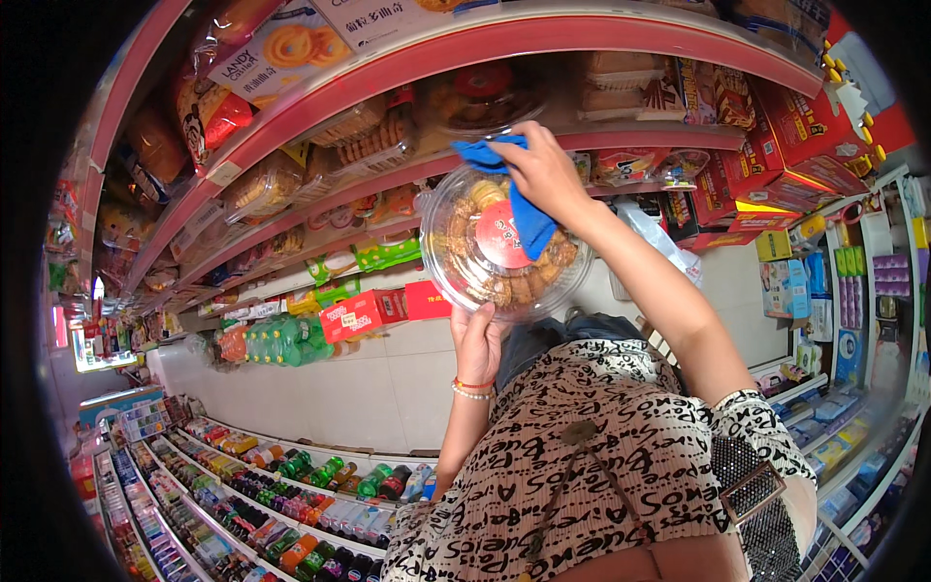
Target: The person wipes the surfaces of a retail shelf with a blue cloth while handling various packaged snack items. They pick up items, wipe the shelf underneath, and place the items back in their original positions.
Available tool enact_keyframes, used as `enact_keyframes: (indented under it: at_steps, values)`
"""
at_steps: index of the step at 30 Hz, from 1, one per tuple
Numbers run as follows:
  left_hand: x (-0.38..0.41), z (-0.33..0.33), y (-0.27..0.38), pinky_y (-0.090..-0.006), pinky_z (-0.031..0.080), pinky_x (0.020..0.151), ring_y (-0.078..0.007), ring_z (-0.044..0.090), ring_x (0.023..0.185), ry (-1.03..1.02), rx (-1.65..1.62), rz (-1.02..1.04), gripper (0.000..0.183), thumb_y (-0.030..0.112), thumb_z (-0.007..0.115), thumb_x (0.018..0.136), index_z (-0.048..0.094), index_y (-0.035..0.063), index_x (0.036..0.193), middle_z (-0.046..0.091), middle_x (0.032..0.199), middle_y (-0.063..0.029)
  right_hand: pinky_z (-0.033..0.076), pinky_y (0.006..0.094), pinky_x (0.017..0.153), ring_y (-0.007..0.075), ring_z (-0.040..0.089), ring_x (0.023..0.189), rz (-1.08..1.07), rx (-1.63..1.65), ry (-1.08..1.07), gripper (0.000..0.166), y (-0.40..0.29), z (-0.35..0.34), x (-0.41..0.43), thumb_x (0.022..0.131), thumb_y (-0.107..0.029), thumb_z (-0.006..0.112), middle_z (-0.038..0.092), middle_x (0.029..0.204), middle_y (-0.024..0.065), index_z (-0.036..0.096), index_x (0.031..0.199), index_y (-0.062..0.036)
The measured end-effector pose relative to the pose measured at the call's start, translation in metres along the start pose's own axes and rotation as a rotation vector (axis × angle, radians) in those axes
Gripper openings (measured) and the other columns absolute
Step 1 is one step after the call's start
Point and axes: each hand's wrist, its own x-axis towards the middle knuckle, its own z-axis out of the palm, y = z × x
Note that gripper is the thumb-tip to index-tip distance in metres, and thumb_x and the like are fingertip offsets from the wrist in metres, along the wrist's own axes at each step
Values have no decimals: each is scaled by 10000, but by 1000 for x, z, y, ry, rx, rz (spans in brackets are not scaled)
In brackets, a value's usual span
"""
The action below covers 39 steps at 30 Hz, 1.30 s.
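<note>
A round clear plastic box of cookies, with a red round label on its lid, is held in front of me. My left hand grips its near rim, the thumb on top. In my right hand is a blue cloth; one part hangs down over the lid and another sticks out past the fingers. My right hand is above the far right side of the box. Another round clear box with a red label sits on the shelf just beyond.
Red-edged shelves with packaged biscuits curve across the front. Red cartons are stacked at the right. Green bottles and a red box stand on the floor along the lower shelf. Behind on the left are drink shelves.
</note>
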Motion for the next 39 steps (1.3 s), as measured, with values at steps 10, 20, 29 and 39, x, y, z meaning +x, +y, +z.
enact_keyframes:
  at_steps: [10,20,29,39]
  values:
    - [-12,-16,23,-550,540,856,-364,544,1130,-19,-89,-39,412,-50,424,859,383,7,1265,464,1281,-220,487,374,763,321,578,925,236,-47,-24,260,23,-76,-84,792,-70,648,541,1037,139,637,1051,-85]
    - [62,34,73,-556,550,822,-312,648,867,-228,-193,-20,120,-25,473,873,404,73,869,522,803,-51,463,326,758,273,569,886,511,22,31,230,31,-97,-165,838,-88,629,544,989,126,665,1065,-78]
    - [146,53,88,-451,595,758,-297,648,885,-156,-176,-104,103,9,534,868,488,50,951,591,941,-93,445,294,774,234,561,894,564,85,93,210,14,-92,-179,846,-98,632,544,975,104,664,1050,-57]
    - [196,74,104,-438,574,797,-280,619,930,-101,-29,-186,144,104,621,872,517,54,958,592,934,-106,456,294,752,226,571,863,667,76,124,220,14,-101,-196,843,-102,630,550,955,103,661,1054,-47]
